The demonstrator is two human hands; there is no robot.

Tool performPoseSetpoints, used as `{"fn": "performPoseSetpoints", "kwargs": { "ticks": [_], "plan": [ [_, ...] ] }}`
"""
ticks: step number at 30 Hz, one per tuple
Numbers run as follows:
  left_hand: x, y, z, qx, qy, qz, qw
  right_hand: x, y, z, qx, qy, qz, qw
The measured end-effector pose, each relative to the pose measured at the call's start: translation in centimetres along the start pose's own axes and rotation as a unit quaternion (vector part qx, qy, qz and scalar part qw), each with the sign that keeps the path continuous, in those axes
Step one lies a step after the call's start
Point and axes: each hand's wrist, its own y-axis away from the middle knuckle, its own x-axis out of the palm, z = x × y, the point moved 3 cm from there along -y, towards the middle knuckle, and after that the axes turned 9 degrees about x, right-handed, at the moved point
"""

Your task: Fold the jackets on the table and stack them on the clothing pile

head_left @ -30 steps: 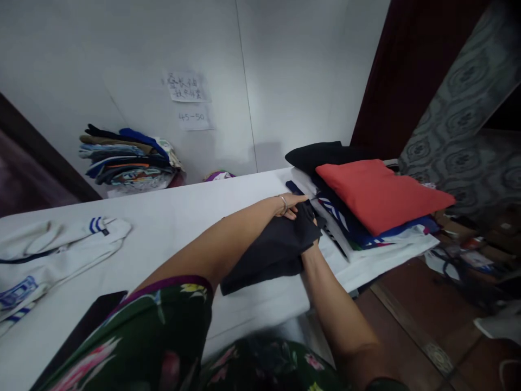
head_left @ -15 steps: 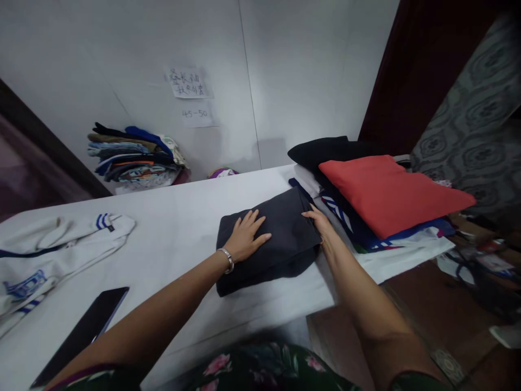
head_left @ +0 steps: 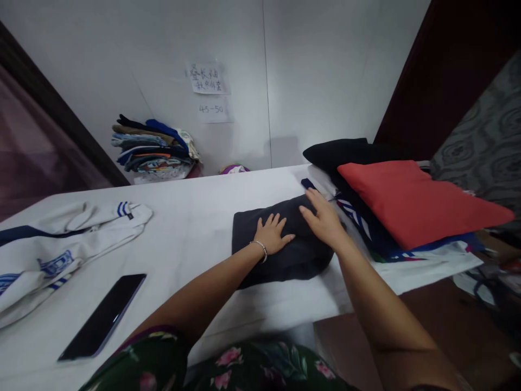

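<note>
A dark grey folded garment (head_left: 299, 255) lies on the white-covered table (head_left: 195, 233) in front of me. Flat on its middle rests my left hand (head_left: 272, 233), fingers spread and a bracelet on the wrist. My right hand (head_left: 324, 219) is over the garment's right end, its fingers stretched and the thumb apart, gripping nothing. Whether the right palm touches the cloth is hard to tell. The garment's right end is partly hidden behind that hand and forearm.
Folded clothes with a red one (head_left: 419, 201) on top are stacked at the right. A white garment with blue stripes (head_left: 73, 250) and a phone (head_left: 106, 315) lie at the left. Behind the table stands another clothes pile (head_left: 157, 149). Handwritten paper signs (head_left: 209, 79) hang on the wall.
My right hand has let go of the garment's right edge and moved up and over that end. The left hand stays flat on the cloth. The view has shifted left.
</note>
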Motion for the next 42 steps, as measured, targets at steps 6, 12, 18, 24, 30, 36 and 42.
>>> {"fn": "performPoseSetpoints", "kwargs": {
  "ticks": [6, 12, 18, 24, 30, 36, 42],
  "plan": [
    [-3.8, -0.4, 7.9, -0.127, 0.067, -0.084, 0.986, 5.4, 0.7, -4.1, 0.111, 0.123, 0.14, 0.976],
    [-3.5, -1.4, 13.9, -0.171, 0.093, -0.028, 0.98, 6.8, 0.9, -6.9, 0.106, 0.138, 0.132, 0.976],
    [-2.5, -2.9, 14.9, -0.2, 0.093, -0.034, 0.975, 6.6, 0.8, -6.3, 0.114, 0.126, 0.137, 0.976],
    [0.1, -2.1, 15.9, -0.241, 0.083, -0.039, 0.966, 6.8, 0.8, -6.2, 0.125, 0.128, 0.152, 0.972],
    [-1.6, -2.2, 15.2, -0.215, 0.077, -0.039, 0.973, 5.4, -0.3, -4.2, 0.106, 0.168, 0.151, 0.968],
    [-3.2, -7.1, 10.7, -0.103, 0.091, -0.021, 0.99, 5.2, -4.6, -1.1, 0.053, 0.161, 0.077, 0.983],
    [-1.1, -11.6, 7.1, -0.049, 0.1, 0.046, 0.993, 7.9, -5.2, -5.1, 0.161, 0.133, 0.155, 0.966]
  ]
}}
